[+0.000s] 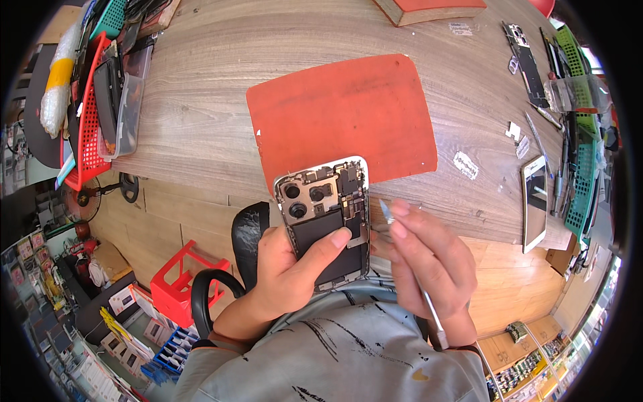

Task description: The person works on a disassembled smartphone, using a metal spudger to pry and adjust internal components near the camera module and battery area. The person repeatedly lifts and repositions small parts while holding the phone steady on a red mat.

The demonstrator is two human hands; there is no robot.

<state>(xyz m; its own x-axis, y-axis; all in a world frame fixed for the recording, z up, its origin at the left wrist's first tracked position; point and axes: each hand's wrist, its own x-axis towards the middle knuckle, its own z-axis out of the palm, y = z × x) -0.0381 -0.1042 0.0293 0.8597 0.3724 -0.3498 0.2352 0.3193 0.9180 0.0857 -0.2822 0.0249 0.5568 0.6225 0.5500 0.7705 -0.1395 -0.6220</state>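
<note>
Wood-grain table [201, 100] in cluttered workshop. Nearest: opened smartphone [325, 224] above lap, gripped by left hand [288, 271], thumb pressed across insides. Slim pointed metal tool [432, 316] pinched in right hand [432, 261], tip apart from phone. Seemingly partway: stripped of cover, with battery [309, 238] and camera modules [298, 210] in place; screws too small to judge. Beyond: red mat [341, 114]; farther, red book [435, 8].

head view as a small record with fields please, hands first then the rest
left hand: holds opened phone, thumb over its exposed insides
right hand: holds slim tool, tip apart from the phone
phone state: camera lenses and black battery exposed
table: wood-grain, bearing orange-red mat
right side: white-framed phone
left side: red basket, red stool
</note>
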